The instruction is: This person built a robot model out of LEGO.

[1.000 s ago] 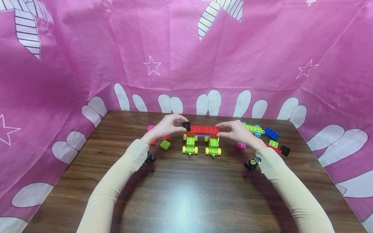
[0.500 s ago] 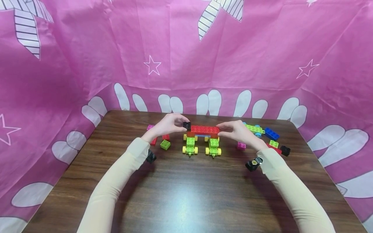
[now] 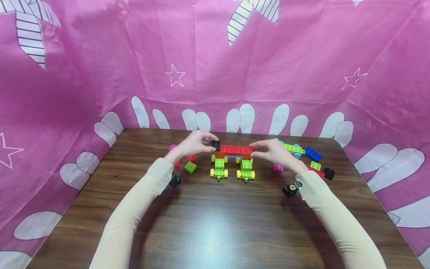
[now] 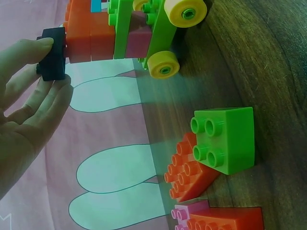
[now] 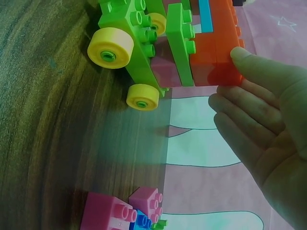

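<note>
A bridge-like build of red bricks [image 3: 236, 150] stands on two lime-green wheeled bases, a left base [image 3: 219, 169] and a right base [image 3: 246, 169], both with yellow wheels. My left hand [image 3: 196, 144] pinches a black brick [image 4: 53, 53] between thumb and fingers, at the top of the red build's left end. In the left wrist view its studded side faces away and it meets the red studs; whether it is pressed fully down I cannot tell. My right hand [image 5: 268, 100] holds the red build's right end, thumb on top and fingertips at the end face.
Left of the build lie a lime-green brick [image 4: 230, 139], red bricks [image 4: 187, 175] and a pink brick [image 3: 173, 147]. To the right are a small pink brick [image 3: 278, 168], a green base with blue wheels [image 3: 292, 148], a blue brick [image 3: 313, 154] and another black brick [image 3: 329, 173].
My left hand and the black brick have shifted very slightly to the right. The right hand keeps its hold, and the build stays in place.
</note>
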{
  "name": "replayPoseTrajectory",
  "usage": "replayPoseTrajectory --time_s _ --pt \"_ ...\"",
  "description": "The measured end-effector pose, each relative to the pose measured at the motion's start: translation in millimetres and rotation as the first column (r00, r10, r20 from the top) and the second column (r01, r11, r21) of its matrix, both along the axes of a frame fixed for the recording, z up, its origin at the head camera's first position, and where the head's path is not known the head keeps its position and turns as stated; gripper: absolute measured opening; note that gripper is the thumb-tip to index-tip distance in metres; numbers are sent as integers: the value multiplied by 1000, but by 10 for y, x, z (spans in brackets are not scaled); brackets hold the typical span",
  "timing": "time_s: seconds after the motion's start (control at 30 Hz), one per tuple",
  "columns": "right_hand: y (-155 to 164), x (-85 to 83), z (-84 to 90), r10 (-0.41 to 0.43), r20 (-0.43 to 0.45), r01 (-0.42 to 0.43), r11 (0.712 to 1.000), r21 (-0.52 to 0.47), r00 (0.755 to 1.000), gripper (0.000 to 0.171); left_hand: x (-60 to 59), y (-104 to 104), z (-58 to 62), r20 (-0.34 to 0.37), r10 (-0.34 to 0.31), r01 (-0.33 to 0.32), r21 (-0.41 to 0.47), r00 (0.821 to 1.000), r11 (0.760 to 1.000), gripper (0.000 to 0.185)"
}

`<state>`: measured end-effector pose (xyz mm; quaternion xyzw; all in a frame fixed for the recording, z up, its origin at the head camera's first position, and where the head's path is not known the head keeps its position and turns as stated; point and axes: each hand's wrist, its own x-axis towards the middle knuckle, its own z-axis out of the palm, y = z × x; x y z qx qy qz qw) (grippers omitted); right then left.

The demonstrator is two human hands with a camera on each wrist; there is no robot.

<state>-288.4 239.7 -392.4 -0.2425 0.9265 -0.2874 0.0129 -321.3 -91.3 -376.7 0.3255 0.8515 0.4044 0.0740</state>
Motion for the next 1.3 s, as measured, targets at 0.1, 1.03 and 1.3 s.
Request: replayPoseTrajectory --time_s 0.1,1.03,1.3 --pt "-3 4 0 -2 -4 2 1000 5 1000 42 3 4 4 -4 -3 3 -4 1000 1000 35" --pt "-24 13 9 -25 1 25 1000 -5 1000 39 52 55 -33 -115 -13 6 -61 993 998 35" --pt "-30 14 6 -18 -22 18 1000 -3 1000 39 74 40 -72 -121 10 -17 -56 993 998 35"
